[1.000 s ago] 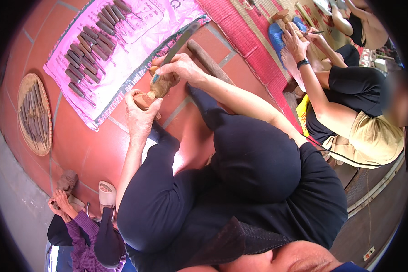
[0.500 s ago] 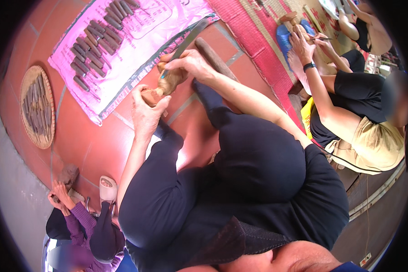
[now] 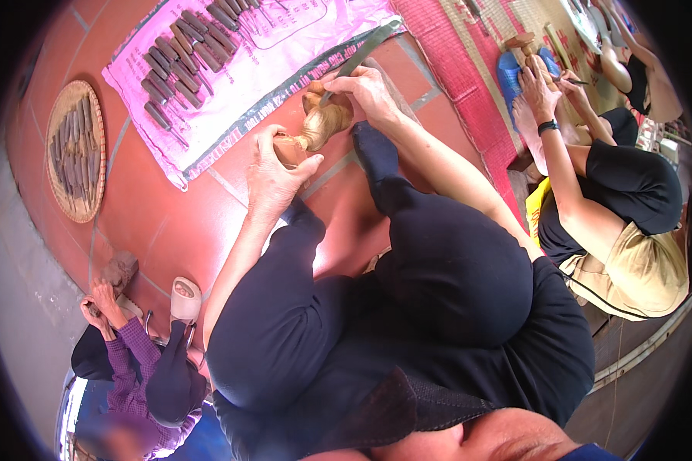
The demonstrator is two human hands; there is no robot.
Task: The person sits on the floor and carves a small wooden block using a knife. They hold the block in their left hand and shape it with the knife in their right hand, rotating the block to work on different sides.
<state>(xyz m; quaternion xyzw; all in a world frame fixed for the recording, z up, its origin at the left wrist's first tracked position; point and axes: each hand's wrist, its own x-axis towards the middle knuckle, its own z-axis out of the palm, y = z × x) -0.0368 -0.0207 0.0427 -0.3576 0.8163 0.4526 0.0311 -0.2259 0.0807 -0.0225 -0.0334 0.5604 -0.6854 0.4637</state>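
My left hand [image 3: 273, 173] is closed round the round base of a small carved wooden figure [image 3: 323, 127], which lies tilted between my two hands above the tiled floor. In my right hand [image 3: 367, 94] is a long, flat, grey-green blade-like tool [image 3: 373, 48]. Its near end rests against the upper part of the figure, and its far end points up and right, over the edge of a pink sack. My right fingers are bent round the tool close to the wood. Whether it is a knife or a file, I cannot make out.
Several wooden-handled carving tools [image 3: 181, 61] lie on the pink sack [image 3: 207, 131]. A round woven tray [image 3: 75, 219] at the left holds more. Behind my right hand lies a wooden club [image 3: 392, 84]. One person [image 3: 584, 184] carves at the right; another [image 3: 134, 353] works at lower left.
The whole view has shifted, so things appear farther right and slightly higher. My right hand has turned a little with the tool on the figure; my left hand keeps its grip.
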